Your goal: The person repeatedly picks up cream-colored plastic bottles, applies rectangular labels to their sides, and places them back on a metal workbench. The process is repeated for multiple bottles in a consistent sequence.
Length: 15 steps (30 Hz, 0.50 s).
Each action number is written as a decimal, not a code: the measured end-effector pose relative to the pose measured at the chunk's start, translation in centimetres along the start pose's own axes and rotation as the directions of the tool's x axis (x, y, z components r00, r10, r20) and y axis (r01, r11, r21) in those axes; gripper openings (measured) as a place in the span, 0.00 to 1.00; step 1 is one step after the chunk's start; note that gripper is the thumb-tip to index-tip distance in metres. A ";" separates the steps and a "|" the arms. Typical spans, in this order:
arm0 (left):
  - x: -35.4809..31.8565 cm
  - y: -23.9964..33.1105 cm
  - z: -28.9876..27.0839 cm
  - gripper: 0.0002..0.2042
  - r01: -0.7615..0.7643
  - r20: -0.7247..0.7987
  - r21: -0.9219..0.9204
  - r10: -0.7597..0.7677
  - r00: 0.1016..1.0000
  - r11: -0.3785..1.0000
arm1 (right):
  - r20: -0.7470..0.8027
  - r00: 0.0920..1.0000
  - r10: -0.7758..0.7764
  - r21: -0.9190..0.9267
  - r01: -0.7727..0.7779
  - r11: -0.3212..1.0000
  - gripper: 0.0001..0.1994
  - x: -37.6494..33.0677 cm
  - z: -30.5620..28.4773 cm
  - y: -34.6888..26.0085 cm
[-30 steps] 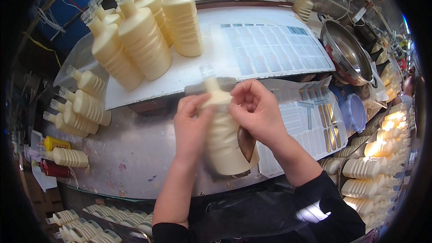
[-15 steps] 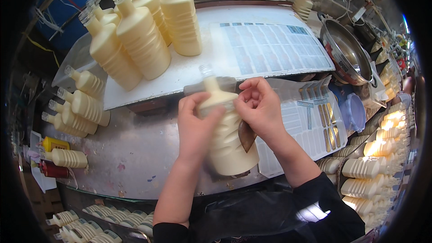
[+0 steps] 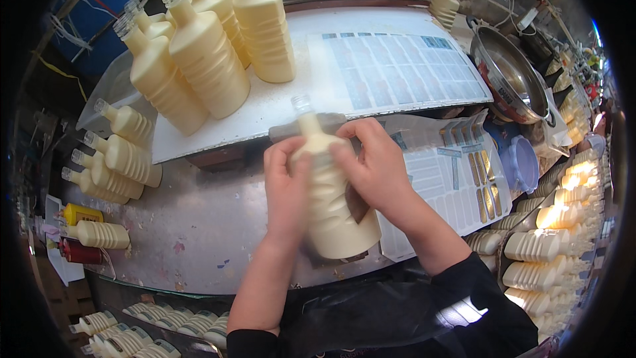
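Note:
A cream plastic bottle (image 3: 338,225) with a ribbed body and a clear threaded neck stands in front of me, leaning slightly. My left hand (image 3: 286,176) wraps the bottle's left shoulder, its thumb across the front and slightly blurred. On the other side, my right hand (image 3: 376,166) presses its thumb against the upper front of the bottle. A brown flat, pointed piece (image 3: 356,205) juts down from under the right palm, lying along the bottle's side; how the fingers hold it is hidden. Any label beneath my thumbs cannot be made out.
Several cream bottles (image 3: 209,59) stand on a white board (image 3: 305,33) with a label sheet (image 3: 397,69). Another label sheet (image 3: 430,182) lies right of my hands. More bottles (image 3: 132,159) lie at left. A metal pan (image 3: 510,69) and a purple basin (image 3: 520,166) sit right.
My right hand has moved left, its pinched fingers going from beside the bottle to its upper front. The brown piece has shifted with it. My left hand stays at the bottle's shoulder.

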State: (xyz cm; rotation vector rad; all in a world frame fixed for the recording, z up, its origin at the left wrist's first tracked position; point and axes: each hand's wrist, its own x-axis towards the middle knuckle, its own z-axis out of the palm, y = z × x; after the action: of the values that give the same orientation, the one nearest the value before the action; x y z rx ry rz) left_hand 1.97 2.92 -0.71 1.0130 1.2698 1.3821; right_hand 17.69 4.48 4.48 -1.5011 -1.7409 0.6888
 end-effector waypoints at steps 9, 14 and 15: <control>-0.4 -0.5 -0.2 0.17 -0.014 0.067 -0.075 0.019 0.998 0.997 | -0.043 0.999 -0.023 -0.073 0.019 0.997 0.16 0.6 0.6 -0.3; -0.5 -0.7 -0.1 0.21 -0.035 0.114 0.021 0.032 0.993 0.999 | 0.050 0.997 0.062 -0.094 -0.057 0.994 0.18 1.1 -0.1 -1.2; -0.4 -0.9 -0.4 0.20 -0.080 0.138 0.078 0.069 0.988 0.994 | 0.071 0.992 0.100 -0.035 -0.098 0.995 0.18 1.4 -0.1 -0.8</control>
State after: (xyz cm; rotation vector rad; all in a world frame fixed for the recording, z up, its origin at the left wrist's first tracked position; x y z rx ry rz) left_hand 1.71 2.48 -1.69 1.2023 1.2074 1.3017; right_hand 17.22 5.74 5.43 -1.6111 -1.7480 0.7780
